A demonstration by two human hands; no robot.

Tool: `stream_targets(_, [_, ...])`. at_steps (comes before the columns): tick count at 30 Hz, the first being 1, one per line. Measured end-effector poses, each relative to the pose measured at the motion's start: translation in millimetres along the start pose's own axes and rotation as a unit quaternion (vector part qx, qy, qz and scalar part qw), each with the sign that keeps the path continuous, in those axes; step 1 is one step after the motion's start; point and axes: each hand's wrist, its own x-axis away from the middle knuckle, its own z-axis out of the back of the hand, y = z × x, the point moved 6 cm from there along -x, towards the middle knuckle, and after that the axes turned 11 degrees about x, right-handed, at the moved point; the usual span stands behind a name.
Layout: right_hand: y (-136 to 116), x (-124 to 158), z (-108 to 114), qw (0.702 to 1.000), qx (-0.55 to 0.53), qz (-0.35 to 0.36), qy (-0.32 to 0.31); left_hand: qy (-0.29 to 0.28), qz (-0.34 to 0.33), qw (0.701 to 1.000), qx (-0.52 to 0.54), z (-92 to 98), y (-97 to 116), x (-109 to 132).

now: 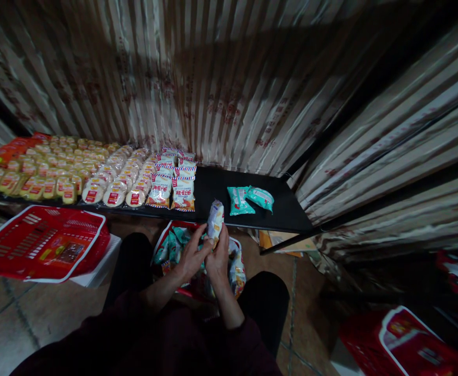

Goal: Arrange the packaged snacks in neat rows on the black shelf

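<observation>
A black shelf (pixel 210 188) stands before creased, striped sheeting (pixel 229 78) in dim light, above a tiled floor (pixel 56 318); rows of wrapped snacks (pixel 115 177) fill its left part, two teal packets (pixel 241 201) its right; the left hand (pixel 192 255) and right hand (pixel 218 253) clasp one pale packet's lower end between their fingers, the packet (pixel 215 216) rising past the fingertips, over a filled red basket (pixel 187 292).

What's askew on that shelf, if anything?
The two teal plastic packets lie at differing angles on the flat black shelf, unlike the neat rows of white-and-orange plastic packets to their left. No spill visible.
</observation>
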Motion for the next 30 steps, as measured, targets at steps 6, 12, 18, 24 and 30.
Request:
stream_targets(6, [-19.8, 7.5, -2.8, 0.993, 0.092, 0.077, 0.007, -0.02, 0.055, 0.99, 0.127, -5.6, 2.5, -7.5])
stream_targets(12, [-22.2, 8.5, -1.7, 0.988, 0.104, 0.112, -0.001, 0.024, 0.072, 0.977, 0.2, -1.1, 4.9, -10.7])
stream_targets(18, [-6.2, -0.7, 10.6, 1.0, 0.004, -0.013, 0.013, 0.064, 0.124, 0.952, 0.272, 6.8, 2.0, -13.2])
stream_targets(24, [24.9, -13.4, 1.3, 0.97, -0.139, -0.189, -0.06, 0.091, 0.156, 0.94, 0.289, 11.1, -1.2, -16.7])
stream_targets(30, [36.1, -12.9, -10.4, 0.93, -0.266, -0.237, -0.09, 0.095, 0.173, 0.938, 0.284, 12.9, -1.1, -18.2])
